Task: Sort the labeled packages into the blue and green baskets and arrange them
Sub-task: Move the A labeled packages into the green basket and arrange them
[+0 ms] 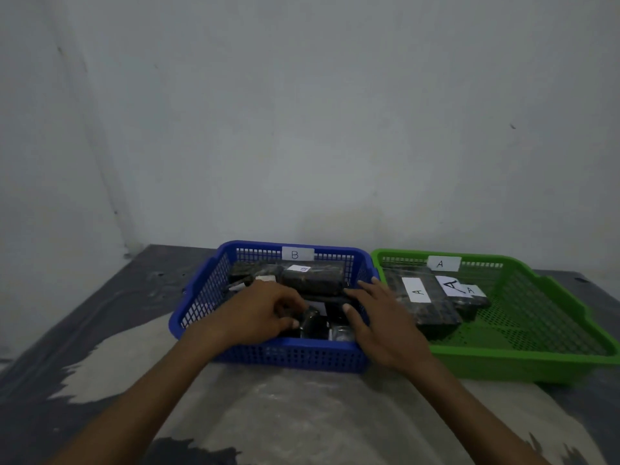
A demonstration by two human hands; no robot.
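My left hand [258, 312] curls around a dark package [310, 318] in the blue basket [295, 359]; my right hand [379, 317] rests open beside it.

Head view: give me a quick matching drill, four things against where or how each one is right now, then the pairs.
Things:
1. blue basket
2. green basket
3. left hand
4. right hand

States:
a. tagged A on its far rim, holds packages labeled A
b. curled on a small dark package inside a basket
c. tagged B on its far rim
d. fingers spread flat over the near right corner of the blue basket

Pairs: 1-c, 2-a, 3-b, 4-d
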